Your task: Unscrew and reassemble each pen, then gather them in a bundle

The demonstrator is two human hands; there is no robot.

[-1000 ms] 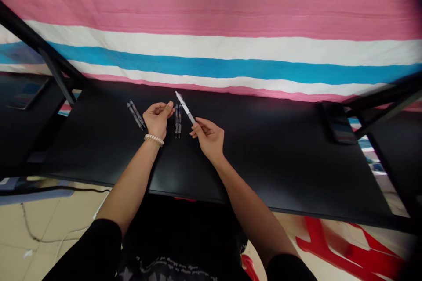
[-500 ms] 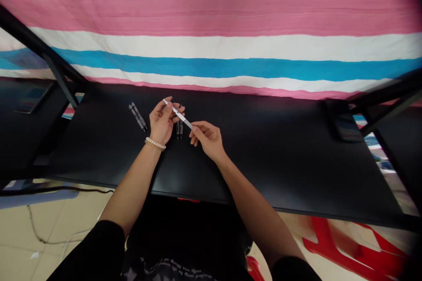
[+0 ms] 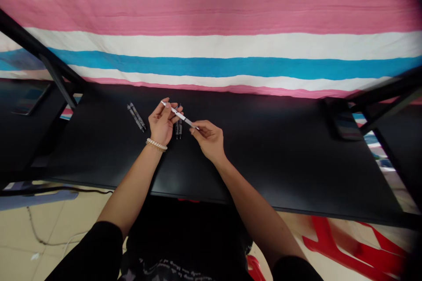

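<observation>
A slim white-and-grey pen (image 3: pixel 180 115) slants between my two hands above the table. My left hand (image 3: pixel 162 122), with a beaded bracelet (image 3: pixel 156 144) at the wrist, pinches the pen's upper left end between thumb and fingers. The lower right end, which shows a bit of metal, is in the closed fingers of my right hand (image 3: pixel 210 138). Beneath the pen, two dark pens (image 3: pixel 178 131) lie side by side, partly hidden by my left fingers. Left of that hand, another pair of dark patterned pens (image 3: pixel 136 117) lies on the black table.
The black table (image 3: pixel 280 153) runs across the view, with a striped cloth (image 3: pixel 211 46) hanging behind it. A phone (image 3: pixel 346 120) lies near its right end. Dark metal braces (image 3: pixel 57 80) rise at both sides. Below the right front edge is a red plastic stool (image 3: pixel 339 246).
My right thumb and fingers have shifted on the pen's lower end, so a metal bit now shows there. My left hand keeps its grip almost in place.
</observation>
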